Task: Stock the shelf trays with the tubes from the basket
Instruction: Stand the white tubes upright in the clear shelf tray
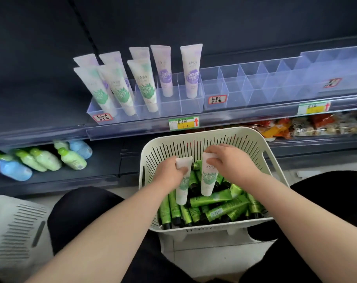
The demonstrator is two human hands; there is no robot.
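Dark shelving ahead; left hand and right hand each pinch a white tube over the basket; lift clear, seat cap-down in the shelf tray.

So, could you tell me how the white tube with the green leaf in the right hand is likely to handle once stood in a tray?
The white tube looks like soft plastic, so it probably gives under the right hand. It is tall and stands on a narrow cap, so it may tip; the shelved tubes lean in their clear tray. Its smooth, round body could slip or roll.

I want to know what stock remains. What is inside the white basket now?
The basket holds many shiny green tubes in a loose pile. Each hand grips one white tube over them. Tubes deeper in the pile are hidden.
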